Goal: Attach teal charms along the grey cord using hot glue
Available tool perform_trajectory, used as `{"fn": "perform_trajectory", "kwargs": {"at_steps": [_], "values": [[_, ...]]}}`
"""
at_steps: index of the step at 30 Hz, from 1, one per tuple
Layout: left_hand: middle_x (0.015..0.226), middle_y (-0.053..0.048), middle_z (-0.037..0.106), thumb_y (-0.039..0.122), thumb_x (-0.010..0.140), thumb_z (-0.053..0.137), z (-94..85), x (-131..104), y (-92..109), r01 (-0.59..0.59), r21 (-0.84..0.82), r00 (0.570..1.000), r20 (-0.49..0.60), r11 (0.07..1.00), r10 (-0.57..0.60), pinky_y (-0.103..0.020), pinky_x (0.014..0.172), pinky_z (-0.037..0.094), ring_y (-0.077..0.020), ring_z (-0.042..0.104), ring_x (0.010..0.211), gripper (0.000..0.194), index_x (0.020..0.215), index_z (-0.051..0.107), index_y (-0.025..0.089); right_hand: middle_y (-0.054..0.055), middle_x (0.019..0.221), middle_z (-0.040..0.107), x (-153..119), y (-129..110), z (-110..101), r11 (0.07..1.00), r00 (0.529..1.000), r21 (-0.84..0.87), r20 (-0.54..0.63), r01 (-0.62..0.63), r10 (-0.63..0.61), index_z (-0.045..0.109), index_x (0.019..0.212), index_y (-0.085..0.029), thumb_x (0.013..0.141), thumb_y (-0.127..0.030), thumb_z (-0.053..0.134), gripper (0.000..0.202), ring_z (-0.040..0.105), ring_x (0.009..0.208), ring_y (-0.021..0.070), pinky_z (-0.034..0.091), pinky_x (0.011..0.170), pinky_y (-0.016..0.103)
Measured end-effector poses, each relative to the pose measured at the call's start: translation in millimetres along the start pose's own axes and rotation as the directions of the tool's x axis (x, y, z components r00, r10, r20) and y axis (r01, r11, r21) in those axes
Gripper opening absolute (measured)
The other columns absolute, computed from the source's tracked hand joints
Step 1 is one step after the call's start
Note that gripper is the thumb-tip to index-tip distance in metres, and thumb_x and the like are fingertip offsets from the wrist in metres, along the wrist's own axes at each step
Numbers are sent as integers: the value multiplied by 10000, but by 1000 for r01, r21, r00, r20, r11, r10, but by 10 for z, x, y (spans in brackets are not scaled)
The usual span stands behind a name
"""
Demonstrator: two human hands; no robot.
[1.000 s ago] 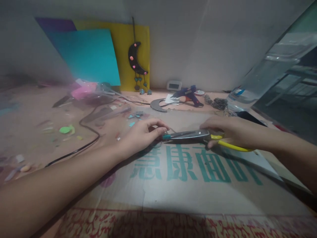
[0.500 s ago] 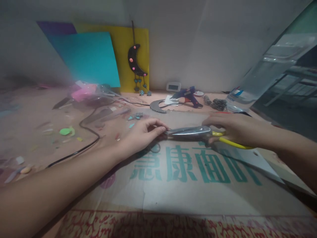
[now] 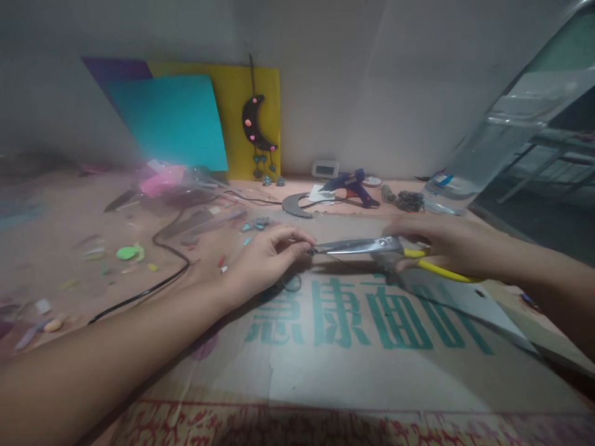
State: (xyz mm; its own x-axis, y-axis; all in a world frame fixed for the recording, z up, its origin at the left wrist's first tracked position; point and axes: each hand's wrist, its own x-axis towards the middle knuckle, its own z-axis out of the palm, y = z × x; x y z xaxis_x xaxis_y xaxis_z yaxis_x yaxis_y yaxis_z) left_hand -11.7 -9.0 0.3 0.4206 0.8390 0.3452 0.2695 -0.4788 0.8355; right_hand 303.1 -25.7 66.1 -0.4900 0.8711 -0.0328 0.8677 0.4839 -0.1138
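Observation:
My right hand point(image 3: 432, 248) grips a pair of scissors point(image 3: 362, 246) by the yellow handles, the metal blades pointing left. The blade tips reach the fingertips of my left hand point(image 3: 274, 254), which are pinched together on a thin dark cord point(image 3: 292, 283). A loop of that cord hangs or lies just below the left hand; the end between the fingers is mostly hidden. Both hands are above a cardboard sheet point(image 3: 325, 378) with green printed characters.
Behind the hands are a grey crescent point(image 3: 294, 204), a blue glue gun point(image 3: 351, 186), a small white timer point(image 3: 325, 168) and dark yarn point(image 3: 409, 200). A decorated moon hanging point(image 3: 253, 124) rests against yellow card point(image 3: 209, 93). A black cable point(image 3: 158, 288) crosses scraps on the left.
The scissors have shifted slightly right, and a little of the cord shows near the blade tips. My left hand keeps its pinch. The background sits a little lower as the view tilts.

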Motion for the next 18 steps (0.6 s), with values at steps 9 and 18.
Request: {"fn": "perform_trajectory", "kwargs": {"at_steps": [9, 18], "values": [[1037, -81, 737, 366, 883, 594, 10, 10, 42, 128, -124, 992, 3, 984, -129, -352, 838, 529, -219, 681, 952, 221, 926, 708, 181, 55, 968, 660, 48, -34, 196, 994, 981, -19, -165, 103, -105, 625, 1058, -220, 804, -526, 664, 399, 595, 821, 205, 431, 682, 298], [1063, -81, 736, 408, 862, 629, 18, 27, 4, 193, -185, 981, 66, 964, -183, -337, 816, 532, -209, 679, 930, 260, 950, 713, 178, 56, 940, 665, 79, -31, 291, 956, 918, -202, -292, 214, -267, 633, 1028, -214, 821, -456, 662, 319, 600, 811, 199, 451, 675, 284]]}}
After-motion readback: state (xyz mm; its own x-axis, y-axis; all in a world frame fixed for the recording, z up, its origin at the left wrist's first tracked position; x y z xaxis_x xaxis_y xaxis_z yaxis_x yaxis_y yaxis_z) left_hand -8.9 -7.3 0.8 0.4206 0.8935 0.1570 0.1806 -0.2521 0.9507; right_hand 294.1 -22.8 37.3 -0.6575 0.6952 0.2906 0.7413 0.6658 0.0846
